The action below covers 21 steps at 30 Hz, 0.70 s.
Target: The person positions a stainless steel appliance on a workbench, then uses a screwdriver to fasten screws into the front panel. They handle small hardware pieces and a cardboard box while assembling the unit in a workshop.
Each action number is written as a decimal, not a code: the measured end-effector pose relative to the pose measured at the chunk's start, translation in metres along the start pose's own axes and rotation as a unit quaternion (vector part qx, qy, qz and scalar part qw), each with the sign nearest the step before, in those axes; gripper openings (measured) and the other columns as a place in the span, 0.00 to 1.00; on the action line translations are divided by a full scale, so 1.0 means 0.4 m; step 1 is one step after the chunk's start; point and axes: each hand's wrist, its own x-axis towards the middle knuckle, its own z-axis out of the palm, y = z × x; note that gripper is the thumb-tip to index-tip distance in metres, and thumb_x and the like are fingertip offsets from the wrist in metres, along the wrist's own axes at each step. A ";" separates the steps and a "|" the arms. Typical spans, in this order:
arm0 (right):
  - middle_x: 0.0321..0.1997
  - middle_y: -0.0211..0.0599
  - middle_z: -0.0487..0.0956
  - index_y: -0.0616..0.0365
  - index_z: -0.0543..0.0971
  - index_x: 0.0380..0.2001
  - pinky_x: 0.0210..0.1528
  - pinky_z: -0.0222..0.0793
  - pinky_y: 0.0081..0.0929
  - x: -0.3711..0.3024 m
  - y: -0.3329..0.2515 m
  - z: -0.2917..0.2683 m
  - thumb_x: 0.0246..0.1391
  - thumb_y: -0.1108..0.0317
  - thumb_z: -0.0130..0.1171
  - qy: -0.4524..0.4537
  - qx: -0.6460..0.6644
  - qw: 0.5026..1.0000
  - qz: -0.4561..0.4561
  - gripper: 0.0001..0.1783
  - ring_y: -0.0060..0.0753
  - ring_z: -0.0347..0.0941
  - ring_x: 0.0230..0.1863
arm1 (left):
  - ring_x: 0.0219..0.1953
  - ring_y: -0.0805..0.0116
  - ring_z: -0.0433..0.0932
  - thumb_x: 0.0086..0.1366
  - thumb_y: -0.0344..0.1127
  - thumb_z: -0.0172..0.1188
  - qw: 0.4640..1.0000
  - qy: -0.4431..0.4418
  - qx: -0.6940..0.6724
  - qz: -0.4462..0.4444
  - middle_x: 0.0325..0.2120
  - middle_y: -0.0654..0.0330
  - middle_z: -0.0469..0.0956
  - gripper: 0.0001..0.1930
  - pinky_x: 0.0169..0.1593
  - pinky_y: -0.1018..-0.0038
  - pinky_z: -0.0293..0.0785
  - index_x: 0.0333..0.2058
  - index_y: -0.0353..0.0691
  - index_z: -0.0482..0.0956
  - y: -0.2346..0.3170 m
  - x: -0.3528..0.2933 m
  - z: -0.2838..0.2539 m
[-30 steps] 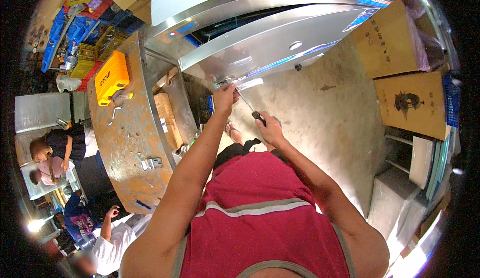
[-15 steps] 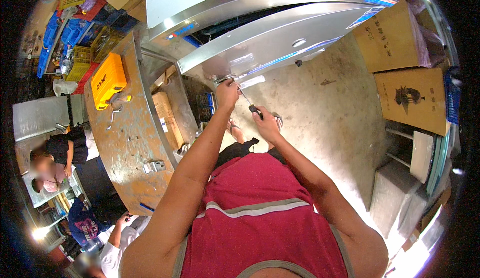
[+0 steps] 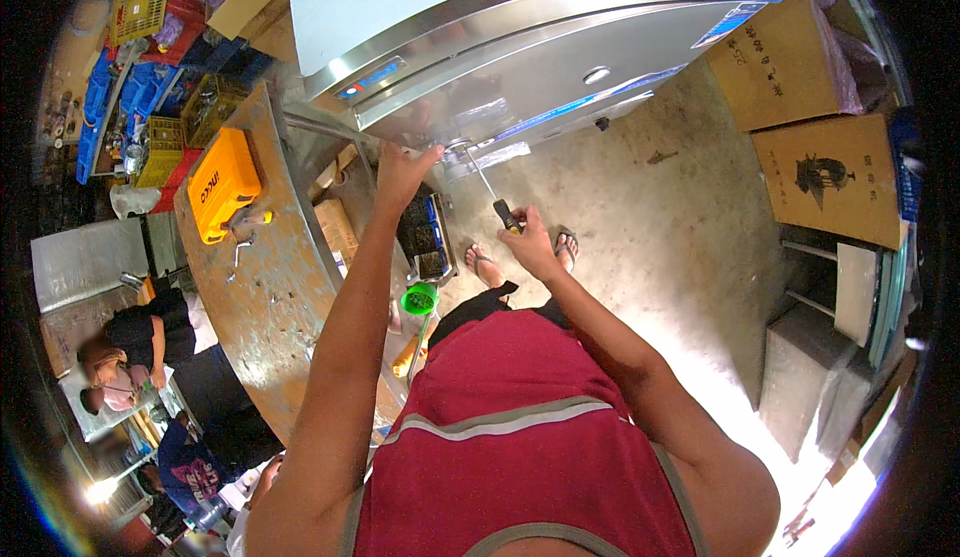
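A screwdriver (image 3: 507, 216) with a black-and-yellow handle is held in my right hand (image 3: 532, 242), its metal shaft slanting up and left. The tip meets the front panel (image 3: 540, 82) of a stainless steel cabinet (image 3: 420, 32), near a small round metal fitting (image 3: 456, 147) at the panel's lower left. My left hand (image 3: 402, 175) rests against the panel's lower left corner, fingers spread, one fingertip beside that fitting. The panel lies almost flush with the frame above it. A round hole (image 3: 597, 76) shows farther right.
On the left stands a worn metal workbench (image 3: 270, 287) with an orange case (image 3: 222, 185) on it. Below it are a green cup (image 3: 419, 299) and a black tray (image 3: 420, 227). Cardboard boxes (image 3: 825, 177) stack along the right. Other people (image 3: 150, 332) work at far left.
The panel has swung up, closing the dark gap behind it. My left hand has shifted left from the fitting to the panel's corner. The screwdriver stays in my right hand.
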 end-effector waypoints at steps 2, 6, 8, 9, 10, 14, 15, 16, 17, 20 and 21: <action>0.38 0.47 0.83 0.62 0.77 0.46 0.46 0.75 0.42 -0.005 0.007 0.004 0.64 0.57 0.60 -0.002 0.003 0.999 0.033 0.18 0.48 0.81 0.38 | 0.46 0.57 0.83 0.57 0.38 0.71 0.999 -0.030 0.022 0.021 0.43 0.47 0.85 0.32 0.53 0.63 0.75 0.59 0.33 0.75 0.021 0.022 -0.011; 0.29 0.35 0.82 0.57 0.77 0.55 0.24 0.70 0.25 -0.001 0.027 -0.009 0.69 0.55 0.53 -0.056 0.183 0.951 0.242 0.21 0.27 0.75 0.24 | 0.45 0.53 0.83 0.60 0.41 0.71 0.998 -0.050 0.005 0.030 0.42 0.48 0.85 0.22 0.51 0.62 0.75 0.49 0.34 0.81 0.019 0.006 -0.002; 0.31 0.33 0.81 0.55 0.76 0.55 0.24 0.69 0.23 0.005 0.043 -0.033 0.70 0.52 0.50 -0.105 0.298 0.906 0.281 0.21 0.25 0.73 0.24 | 0.44 0.50 0.84 0.61 0.42 0.71 0.999 -0.044 0.003 0.026 0.41 0.48 0.85 0.18 0.50 0.61 0.76 0.42 0.33 0.83 0.008 -0.009 0.003; 0.32 0.32 0.80 0.53 0.76 0.55 0.24 0.68 0.22 0.006 0.049 -0.044 0.71 0.51 0.49 -0.121 0.349 0.872 0.321 0.21 0.24 0.71 0.24 | 0.43 0.50 0.84 0.62 0.42 0.71 0.999 -0.035 0.016 0.032 0.41 0.48 0.85 0.18 0.49 0.60 0.76 0.42 0.33 0.83 0.003 -0.017 0.005; 0.33 0.33 0.78 0.55 0.74 0.55 0.23 0.65 0.24 0.005 0.054 -0.051 0.71 0.53 0.50 -0.120 0.408 0.833 0.354 0.20 0.26 0.71 0.25 | 0.43 0.49 0.84 0.62 0.42 0.71 0.999 -0.029 0.027 0.034 0.41 0.48 0.85 0.18 0.49 0.60 0.76 0.42 0.33 0.83 -0.001 -0.020 0.006; 0.41 0.37 0.77 0.56 0.74 0.51 0.30 0.68 0.23 -0.018 0.068 -0.073 0.68 0.58 0.56 -0.122 0.546 0.741 0.372 0.16 0.32 0.75 0.37 | 0.46 0.48 0.81 0.59 0.41 0.72 0.998 -0.016 0.044 0.048 0.43 0.46 0.83 0.19 0.52 0.60 0.74 0.43 0.34 0.83 -0.042 -0.017 0.014; 0.42 0.37 0.77 0.56 0.73 0.52 0.31 0.69 0.24 -0.025 0.067 -0.073 0.68 0.58 0.57 -0.139 0.557 0.746 0.337 0.16 0.32 0.75 0.38 | 0.46 0.47 0.80 0.59 0.41 0.72 0.997 -0.008 0.046 0.065 0.42 0.45 0.82 0.19 0.52 0.60 0.73 0.43 0.33 0.82 -0.061 -0.017 0.017; 0.43 0.37 0.77 0.56 0.73 0.52 0.32 0.69 0.24 -0.033 0.064 -0.071 0.68 0.58 0.57 -0.135 0.553 0.754 0.327 0.17 0.33 0.76 0.38 | 0.46 0.47 0.80 0.59 0.41 0.72 0.994 0.010 0.038 0.101 0.42 0.45 0.81 0.19 0.52 0.60 0.73 0.42 0.32 0.82 -0.084 -0.023 0.023; 0.43 0.37 0.77 0.56 0.73 0.53 0.33 0.70 0.24 -0.038 0.060 -0.066 0.68 0.58 0.58 -0.122 0.536 0.764 0.337 0.18 0.33 0.76 0.39 | 0.45 0.46 0.80 0.59 0.42 0.71 0.998 0.039 0.036 0.040 0.41 0.45 0.81 0.19 0.52 0.59 0.73 0.42 0.32 0.81 -0.109 -0.040 0.043; 0.38 0.36 0.79 0.56 0.73 0.56 0.33 0.69 0.23 -0.034 0.043 -0.044 0.73 0.54 0.49 -0.122 0.517 0.779 0.333 0.19 0.29 0.75 0.34 | 0.45 0.46 0.80 0.62 0.47 0.68 0.986 0.000 0.054 -0.158 0.39 0.42 0.80 0.23 0.50 0.57 0.75 0.41 0.30 0.78 -0.183 -0.114 0.101; 0.37 0.36 0.79 0.56 0.74 0.56 0.33 0.69 0.23 -0.029 0.037 -0.034 0.74 0.53 0.47 -0.120 0.490 0.790 0.349 0.20 0.28 0.74 0.33 | 0.41 0.45 0.80 0.65 0.50 0.64 0.977 -0.062 -0.004 -0.203 0.37 0.43 0.80 0.24 0.48 0.57 0.75 0.42 0.31 0.78 -0.197 -0.135 0.130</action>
